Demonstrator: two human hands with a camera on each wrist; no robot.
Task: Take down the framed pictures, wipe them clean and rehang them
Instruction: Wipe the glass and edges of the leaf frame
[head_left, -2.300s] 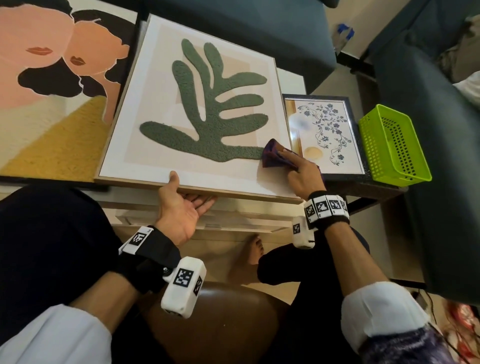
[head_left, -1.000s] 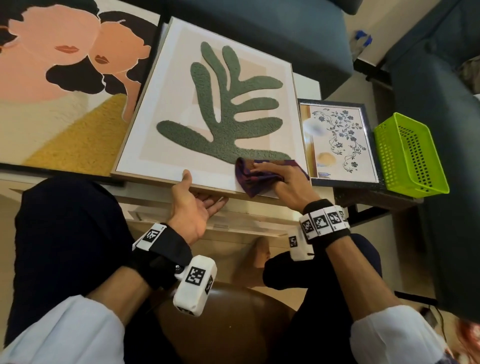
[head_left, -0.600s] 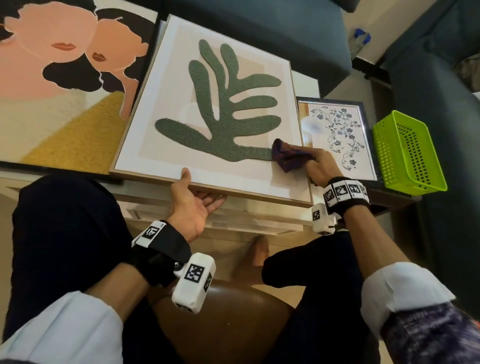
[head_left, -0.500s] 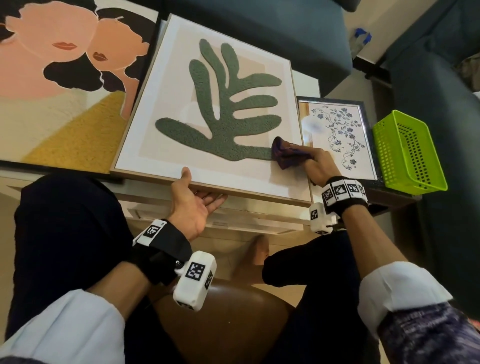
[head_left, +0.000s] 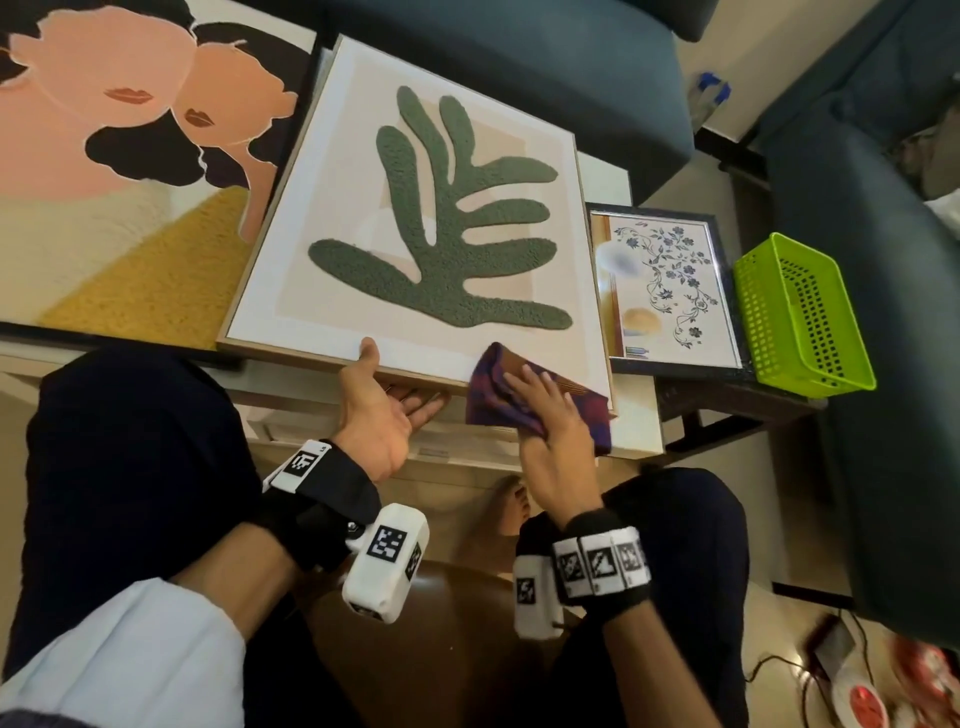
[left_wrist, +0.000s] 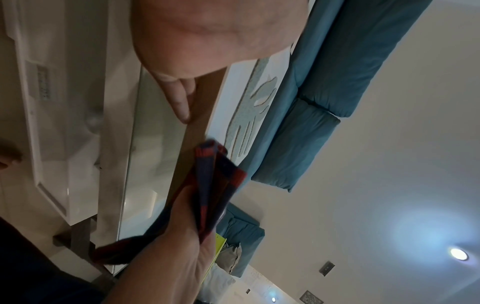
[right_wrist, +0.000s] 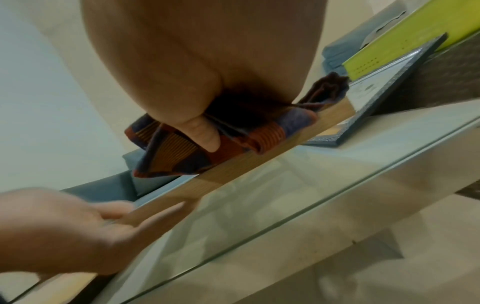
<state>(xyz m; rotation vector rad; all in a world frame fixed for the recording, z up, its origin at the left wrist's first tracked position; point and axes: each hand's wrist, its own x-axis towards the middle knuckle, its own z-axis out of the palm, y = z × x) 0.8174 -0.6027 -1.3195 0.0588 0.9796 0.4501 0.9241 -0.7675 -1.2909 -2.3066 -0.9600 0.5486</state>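
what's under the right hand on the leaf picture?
A folded purple-red cloth, which the right hand holds over the near wooden edge of the leaf picture. The part of the frame beneath the cloth is covered and cannot be seen.

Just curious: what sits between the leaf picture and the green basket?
A small dark-framed floral picture, shown in the head view.

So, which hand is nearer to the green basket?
The right. The right hand holds the cloth on the near right corner of the leaf picture, closer to the green basket; the left hand holds the near edge further left.
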